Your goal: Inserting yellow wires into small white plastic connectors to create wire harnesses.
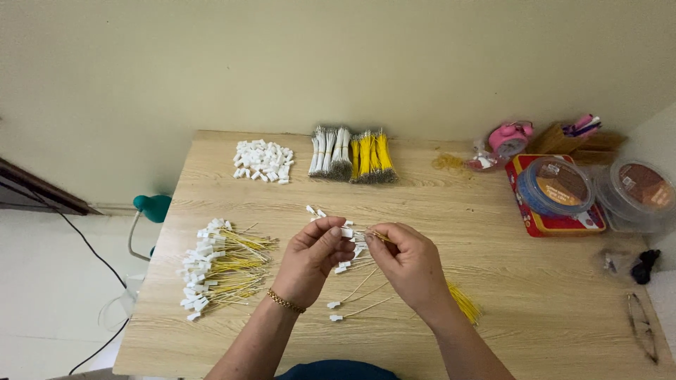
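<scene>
Pinching a small white connector (346, 232) between thumb and forefinger, the left hand (313, 257) meets the right hand (408, 262), which is clamped on a thin yellow wire (381, 238) above the bench (493, 281). Finished wires with white connectors (218, 267) are piled to the left.

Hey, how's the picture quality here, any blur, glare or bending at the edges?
Head view: soft, even light with only faint shadows under the left hand and right hand; no strong glare on the wooden table; the table's far edge bows slightly, a wide-lens effect; the small white connector between the fingertips is sharp enough to make out.
</scene>
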